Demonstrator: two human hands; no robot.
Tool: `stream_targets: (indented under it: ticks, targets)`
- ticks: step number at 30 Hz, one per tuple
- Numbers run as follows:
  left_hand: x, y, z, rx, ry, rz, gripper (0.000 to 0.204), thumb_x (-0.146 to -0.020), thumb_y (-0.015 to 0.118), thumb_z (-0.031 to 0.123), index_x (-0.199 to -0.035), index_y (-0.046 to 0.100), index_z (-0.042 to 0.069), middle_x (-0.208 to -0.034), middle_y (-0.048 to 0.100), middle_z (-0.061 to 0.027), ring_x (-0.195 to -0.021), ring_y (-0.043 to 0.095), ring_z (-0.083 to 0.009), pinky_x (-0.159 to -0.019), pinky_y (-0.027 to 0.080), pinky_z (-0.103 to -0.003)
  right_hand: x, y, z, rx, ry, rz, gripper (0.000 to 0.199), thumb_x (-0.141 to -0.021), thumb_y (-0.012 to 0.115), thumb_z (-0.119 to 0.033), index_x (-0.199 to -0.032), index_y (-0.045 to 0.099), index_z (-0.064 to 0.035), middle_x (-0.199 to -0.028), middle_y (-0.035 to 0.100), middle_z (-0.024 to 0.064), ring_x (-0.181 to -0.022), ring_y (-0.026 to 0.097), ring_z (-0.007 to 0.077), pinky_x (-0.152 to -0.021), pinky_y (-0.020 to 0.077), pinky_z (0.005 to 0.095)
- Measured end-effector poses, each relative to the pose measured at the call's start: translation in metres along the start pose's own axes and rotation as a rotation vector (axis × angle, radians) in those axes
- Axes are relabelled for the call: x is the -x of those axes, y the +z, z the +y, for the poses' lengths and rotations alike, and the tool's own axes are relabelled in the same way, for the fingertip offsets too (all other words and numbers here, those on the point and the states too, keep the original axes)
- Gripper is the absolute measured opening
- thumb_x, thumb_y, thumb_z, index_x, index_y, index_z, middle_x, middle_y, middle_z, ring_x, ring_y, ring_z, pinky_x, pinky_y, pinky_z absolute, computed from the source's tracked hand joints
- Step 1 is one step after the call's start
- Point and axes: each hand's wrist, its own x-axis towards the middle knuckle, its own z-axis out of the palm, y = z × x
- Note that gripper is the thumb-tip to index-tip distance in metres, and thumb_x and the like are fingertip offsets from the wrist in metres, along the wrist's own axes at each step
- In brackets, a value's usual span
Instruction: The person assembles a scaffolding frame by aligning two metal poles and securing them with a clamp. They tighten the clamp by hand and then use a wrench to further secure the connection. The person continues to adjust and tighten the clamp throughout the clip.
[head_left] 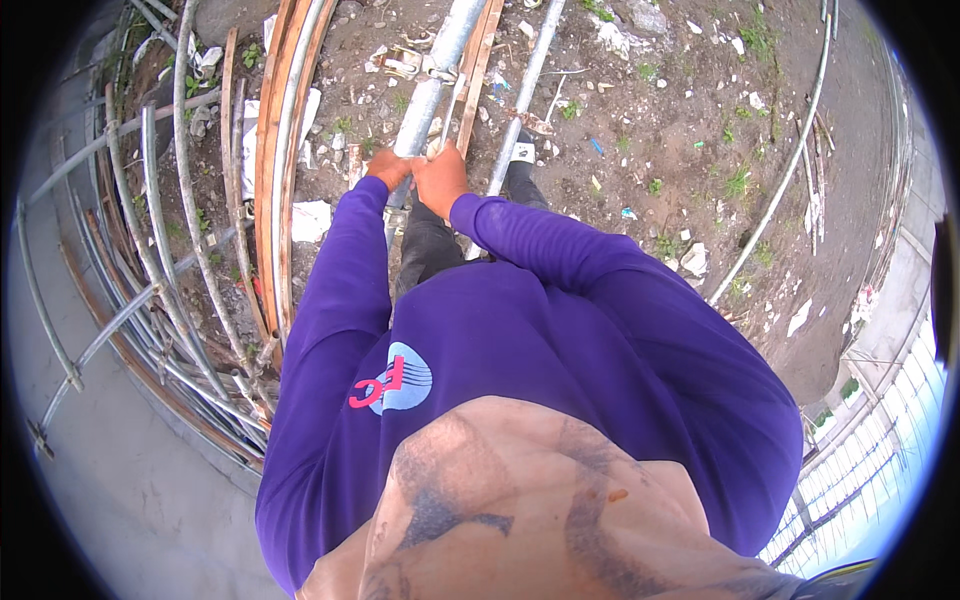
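A thick grey metal pipe (424, 108) runs away from me, in front of my body. My left hand (388, 168) is closed around its near part, the fingers partly hidden. Right beside it, touching or nearly so, my right hand (441, 178) is closed at the pipe's right side. A thin pale strip (455, 100) rises just beyond that hand; whether the hand holds it I cannot tell. Farther up, a metal clamp (440, 73) sits around the pipe.
A wooden plank (481, 75) and a thinner pipe (528, 85) lie to the right of the thick pipe. Long boards (272, 170) and several bent-looking poles (188, 150) stand at left. Rubble and litter cover the dirt ground (640, 150). A long pole (785, 200) lies at right.
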Motion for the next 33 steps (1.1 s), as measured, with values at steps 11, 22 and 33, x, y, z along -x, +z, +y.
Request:
stream_targets:
  ticks: [11,22,33]
  targets:
    - [0.034,-0.014,0.01,0.637,0.02,-0.27,0.041,-0.087,0.072,0.041,-0.103,0.066,0.004,-0.078,0.069,-0.0098,-0.064,0.065,-0.0182,-0.062,0.052,-0.032,0.017,-0.036,-0.029,-0.271,0.238,-0.4,0.021,-0.091,0.059,-0.011,-0.105,0.045,-0.0029,-0.073,0.064,0.009,-0.051,0.064,0.018,-0.038,0.0458,0.0286]
    - [0.017,-0.006,0.003,0.443,-0.035,-0.091,0.083,-0.092,0.045,0.075,-0.101,0.072,-0.003,-0.073,0.069,-0.0152,-0.062,0.067,-0.0215,-0.062,0.052,-0.037,-0.007,-0.04,-0.023,0.13,0.333,-0.468,0.038,-0.099,0.061,-0.036,-0.103,0.063,0.0014,-0.08,0.063,0.0087,-0.058,0.062,0.0157,-0.05,0.052,0.03]
    - [0.02,0.005,0.011,0.396,0.031,-0.056,0.081,-0.094,0.045,0.073,-0.093,0.069,-0.004,-0.066,0.065,-0.0145,-0.053,0.062,-0.0216,-0.057,0.049,-0.038,0.016,-0.075,-0.091,0.033,0.321,-0.342,0.026,-0.104,0.051,-0.025,-0.109,0.058,-0.0007,-0.06,0.055,0.005,-0.051,0.057,0.0196,-0.043,0.04,0.0326]
